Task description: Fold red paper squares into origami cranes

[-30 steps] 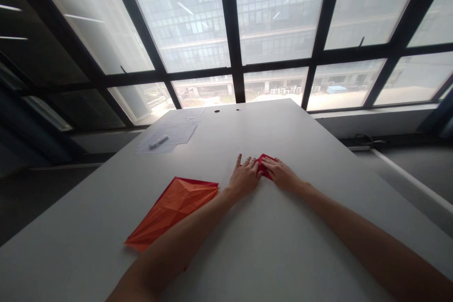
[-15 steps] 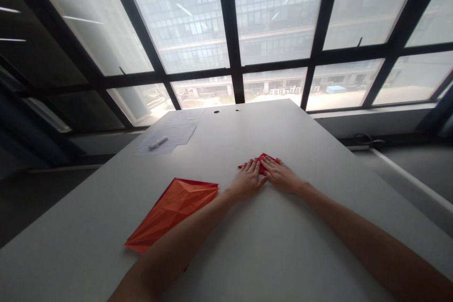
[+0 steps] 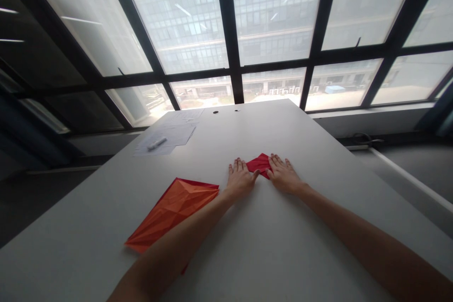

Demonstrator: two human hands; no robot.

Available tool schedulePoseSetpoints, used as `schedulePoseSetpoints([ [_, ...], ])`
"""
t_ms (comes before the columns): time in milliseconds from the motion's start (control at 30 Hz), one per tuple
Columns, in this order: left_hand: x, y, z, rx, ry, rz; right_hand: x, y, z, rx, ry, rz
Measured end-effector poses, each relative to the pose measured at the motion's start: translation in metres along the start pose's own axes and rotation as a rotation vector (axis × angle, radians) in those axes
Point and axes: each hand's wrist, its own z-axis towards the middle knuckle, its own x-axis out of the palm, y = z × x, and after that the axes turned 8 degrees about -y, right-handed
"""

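A small folded red paper (image 3: 259, 164) lies flat on the white table (image 3: 276, 245), out in front of me. My left hand (image 3: 239, 178) rests palm down on its left side, fingers stretched out, thumb touching the paper's edge. My right hand (image 3: 283, 175) lies flat on its right side, fingers spread, also touching the paper. Neither hand grips anything. A larger creased orange-red paper sheet (image 3: 173, 212) lies nearer to me on the left, partly under my left forearm.
White sheets of paper (image 3: 173, 134) with a white marker (image 3: 156, 143) on them lie at the far left of the table. Two small holes (image 3: 225, 111) sit near the far edge. Large dark-framed windows (image 3: 233, 56) stand behind the table.
Both hands have slid apart sideways over the small red paper, from nearly touching above it to flat on either side, so more of the paper shows between them.
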Motion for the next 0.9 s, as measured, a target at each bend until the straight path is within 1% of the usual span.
schedulePoseSetpoints([
  [67, -0.001, 0.001, 0.001, -0.050, -0.054, 0.032, 0.002, -0.001, 0.001, 0.007, 0.002, 0.005],
  [133, -0.006, 0.001, 0.002, -0.045, -0.144, 0.047, 0.004, -0.001, 0.002, 0.011, -0.001, 0.014],
  [167, -0.008, 0.001, 0.002, 0.007, -0.184, 0.036, 0.004, -0.001, 0.002, 0.012, -0.004, 0.018],
  [233, -0.014, -0.002, 0.002, 0.199, -0.223, -0.025, 0.005, -0.001, 0.002, 0.015, -0.011, 0.024],
  [300, -0.016, -0.006, 0.000, 0.403, -0.207, -0.108, 0.005, 0.000, 0.001, 0.024, -0.021, 0.026],
  [333, -0.016, -0.008, -0.001, 0.467, -0.191, -0.141, 0.005, 0.000, 0.001, 0.024, -0.025, 0.026],
  [367, -0.014, -0.009, -0.002, 0.500, -0.170, -0.167, 0.006, 0.000, 0.000, 0.021, -0.033, 0.025],
  [467, -0.007, -0.011, -0.005, 0.492, -0.080, -0.208, 0.006, 0.001, 0.000, 0.015, -0.074, 0.028],
  [533, -0.003, -0.010, -0.005, 0.470, -0.038, -0.219, 0.004, 0.001, 0.001, 0.037, -0.131, 0.053],
  [633, -0.003, -0.009, -0.005, 0.472, -0.014, -0.231, -0.002, -0.002, 0.004, 0.101, -0.236, 0.111],
  [700, -0.005, -0.009, -0.005, 0.490, 0.001, -0.240, -0.006, -0.005, 0.005, 0.139, -0.283, 0.129],
  [800, -0.009, -0.011, -0.006, 0.504, -0.001, -0.247, -0.008, -0.009, 0.005, 0.155, -0.315, 0.113],
  [900, -0.012, -0.013, -0.005, 0.480, -0.059, -0.258, -0.007, -0.009, 0.005, 0.175, -0.340, 0.089],
])
